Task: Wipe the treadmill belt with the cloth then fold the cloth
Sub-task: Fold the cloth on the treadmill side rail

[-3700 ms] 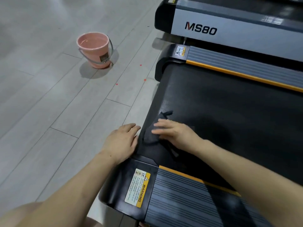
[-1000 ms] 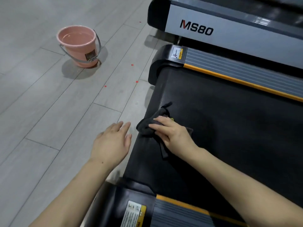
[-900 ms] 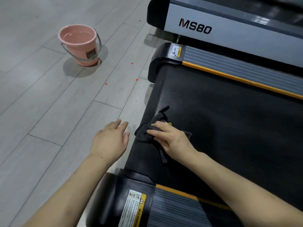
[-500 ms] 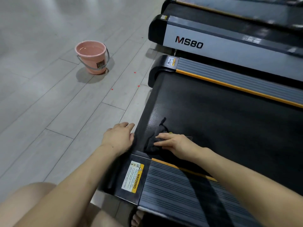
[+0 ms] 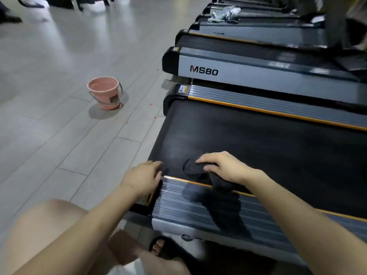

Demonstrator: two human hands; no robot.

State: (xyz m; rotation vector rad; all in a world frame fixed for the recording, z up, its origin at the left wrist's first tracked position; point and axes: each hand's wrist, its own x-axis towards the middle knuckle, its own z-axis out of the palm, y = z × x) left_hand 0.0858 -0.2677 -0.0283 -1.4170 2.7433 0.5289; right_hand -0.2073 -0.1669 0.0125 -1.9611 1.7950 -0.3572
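Note:
The black treadmill belt (image 5: 268, 147) fills the right half of the head view. A dark cloth (image 5: 193, 168) is bunched at the belt's near edge, close to its left end. My right hand (image 5: 224, 167) grips the cloth, fingers curled over it and thumb tucked under, and part of the cloth hangs below my palm over the orange trim. My left hand (image 5: 143, 178) rests with relaxed fingers on the end corner of the near side rail (image 5: 198, 211), holding nothing. Much of the cloth is hidden under my right hand.
A pink bucket (image 5: 105, 92) stands on the grey floor to the left. Beyond the far side rail (image 5: 278, 108) sits a neighbouring treadmill marked MS80 (image 5: 204, 70), with more behind it. My knee (image 5: 49, 225) and sandalled foot (image 5: 164, 249) are below the near rail.
My right hand has gone from lying flat on the cloth to gripping it bunched, shifted toward the near rail. My left hand moved from the floor side onto the rail corner. The view pulled back.

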